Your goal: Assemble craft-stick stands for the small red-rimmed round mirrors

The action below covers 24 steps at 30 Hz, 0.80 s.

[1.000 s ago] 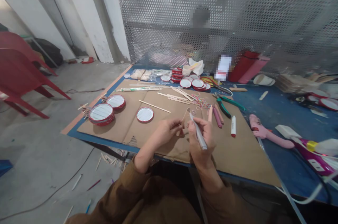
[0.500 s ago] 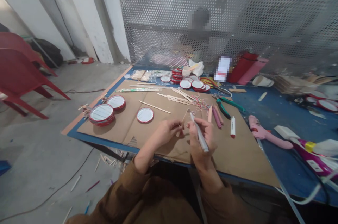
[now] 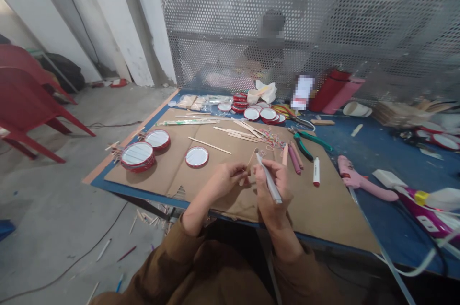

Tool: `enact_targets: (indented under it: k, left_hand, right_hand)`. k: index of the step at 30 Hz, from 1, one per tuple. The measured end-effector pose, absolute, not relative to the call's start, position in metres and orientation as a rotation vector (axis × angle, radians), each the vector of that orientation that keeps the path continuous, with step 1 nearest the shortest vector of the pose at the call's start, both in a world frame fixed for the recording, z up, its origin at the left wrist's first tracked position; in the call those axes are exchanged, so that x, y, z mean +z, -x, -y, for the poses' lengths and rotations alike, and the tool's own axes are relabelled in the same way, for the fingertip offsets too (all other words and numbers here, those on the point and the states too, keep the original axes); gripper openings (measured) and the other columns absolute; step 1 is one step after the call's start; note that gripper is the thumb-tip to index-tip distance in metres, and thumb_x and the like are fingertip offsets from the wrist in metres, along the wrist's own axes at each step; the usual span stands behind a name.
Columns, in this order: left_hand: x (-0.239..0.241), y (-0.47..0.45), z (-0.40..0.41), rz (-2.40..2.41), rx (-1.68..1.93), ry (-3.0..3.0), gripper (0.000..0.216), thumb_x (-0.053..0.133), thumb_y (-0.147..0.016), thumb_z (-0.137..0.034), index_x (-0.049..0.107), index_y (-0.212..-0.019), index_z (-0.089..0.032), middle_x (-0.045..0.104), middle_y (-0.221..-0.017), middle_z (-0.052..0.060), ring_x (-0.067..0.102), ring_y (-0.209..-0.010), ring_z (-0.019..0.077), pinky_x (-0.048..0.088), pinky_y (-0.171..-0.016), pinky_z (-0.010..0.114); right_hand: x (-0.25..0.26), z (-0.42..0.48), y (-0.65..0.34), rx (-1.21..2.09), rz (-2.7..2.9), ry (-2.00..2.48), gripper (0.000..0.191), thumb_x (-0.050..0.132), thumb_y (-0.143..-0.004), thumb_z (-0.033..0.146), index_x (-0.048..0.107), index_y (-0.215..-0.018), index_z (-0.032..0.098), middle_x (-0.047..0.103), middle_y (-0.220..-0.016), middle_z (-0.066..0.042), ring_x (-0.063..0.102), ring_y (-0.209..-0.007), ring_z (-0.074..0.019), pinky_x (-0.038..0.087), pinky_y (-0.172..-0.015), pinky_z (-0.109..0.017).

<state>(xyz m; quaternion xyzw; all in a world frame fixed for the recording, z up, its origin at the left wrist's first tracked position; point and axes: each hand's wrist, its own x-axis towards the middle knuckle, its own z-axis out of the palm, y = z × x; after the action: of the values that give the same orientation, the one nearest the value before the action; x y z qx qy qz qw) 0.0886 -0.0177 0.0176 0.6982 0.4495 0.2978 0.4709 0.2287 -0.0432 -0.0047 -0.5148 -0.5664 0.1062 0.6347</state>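
Note:
My left hand (image 3: 226, 180) is closed, its fingertips pinching a thin wooden stick (image 3: 252, 157) that slants up towards the right. My right hand (image 3: 273, 194) is wrapped round a white pen (image 3: 269, 181), whose narrow tip meets or nearly meets the stick's upper end; whether they touch I cannot tell. Both hands are above a cardboard sheet (image 3: 323, 218). Left of them lies a round white disc with a red rim (image 3: 197, 157), with another thin stick (image 3: 210, 145) behind it. Colourful rubber bands (image 3: 272, 138) are scattered just beyond my right hand.
Two small red drum-like pieces (image 3: 137, 156) stand at left. To the right are a red-capped marker (image 3: 316, 171), green-handled pliers (image 3: 304, 146), a pink glue gun (image 3: 364, 184) and a purple tool (image 3: 424, 214). Stacked red-rimmed discs (image 3: 269, 114) and a red bottle (image 3: 329, 91) stand at the back.
The pen tip has shifted slightly up and left, closer to the stick's upper end. My left hand keeps its pinch, almost still.

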Motion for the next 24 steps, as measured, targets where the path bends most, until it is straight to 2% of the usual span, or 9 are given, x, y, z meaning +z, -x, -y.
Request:
enact_targets:
  k: [12, 24]
  left_hand:
    - [0.0198, -0.0883, 0.0195, -1.1, 0.72, -1.705, 0.02, 0.05, -0.089, -0.026, 0.052, -0.071, -0.019, 0.063, -0.07, -0.002, 0.056, -0.068, 0.0108, 0.042, -0.07, 0.02]
    - [0.0202, -0.089, 0.0192, -1.108, 0.718, -1.688, 0.019, 0.05, -0.089, -0.027, 0.053, -0.072, -0.019, 0.063, -0.07, -0.002, 0.056, -0.07, 0.0117, 0.042, -0.07, 0.02]
  right_hand:
    - [-0.0096, 0.0421, -0.2298, 0.238, 1.283, 1.194, 0.024, 0.064, -0.092, 0.04, 0.065, -0.106, 0.02, 0.074, -0.087, -0.004, 0.071, -0.071, -0.0172, 0.058, -0.066, -0.03]
    - [-0.0045, 0.043, -0.2289, 0.222, 1.305, 1.181, 0.022, 0.065, -0.091, 0.039, 0.066, -0.103, 0.02, 0.074, -0.084, -0.003, 0.07, -0.067, -0.0162, 0.057, -0.062, -0.028]
